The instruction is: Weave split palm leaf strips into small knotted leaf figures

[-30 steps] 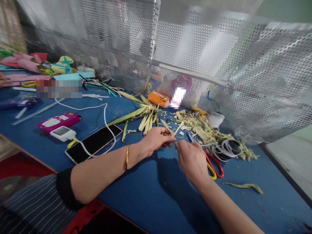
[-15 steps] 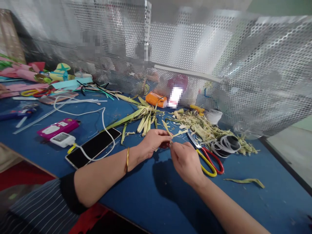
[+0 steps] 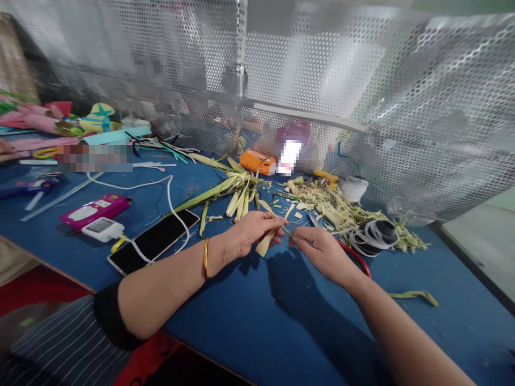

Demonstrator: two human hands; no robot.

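Note:
My left hand (image 3: pixel 253 233) pinches a pale yellow-green leaf strip (image 3: pixel 264 245). One broad end hangs below the fingers, and thin ends stick out beyond the fingertips. Just to the right, my right hand (image 3: pixel 322 249) is closed, thumb against fingers; what it pinches, if anything, is too small to make out. A small gap lies between the two hands. Under and behind the right hand are scissors, with only part of the red handle (image 3: pixel 360 260) and a bit of blade showing. A bunch of long leaves (image 3: pixel 237 187) lies behind my left hand.
Shredded leaf scraps (image 3: pixel 333 206) are heaped at the back right, beside a black spool of white cord (image 3: pixel 374 238). A phone (image 3: pixel 155 244), a white cable and a magenta device (image 3: pixel 96 212) lie left. An orange packet (image 3: pixel 257 162) rests by the perforated metal screen (image 3: pixel 306 69).
My right hand has moved slightly right, away from the left hand, and now covers more of the scissors. The leaf strip in my left hand has turned, its broad end now showing below.

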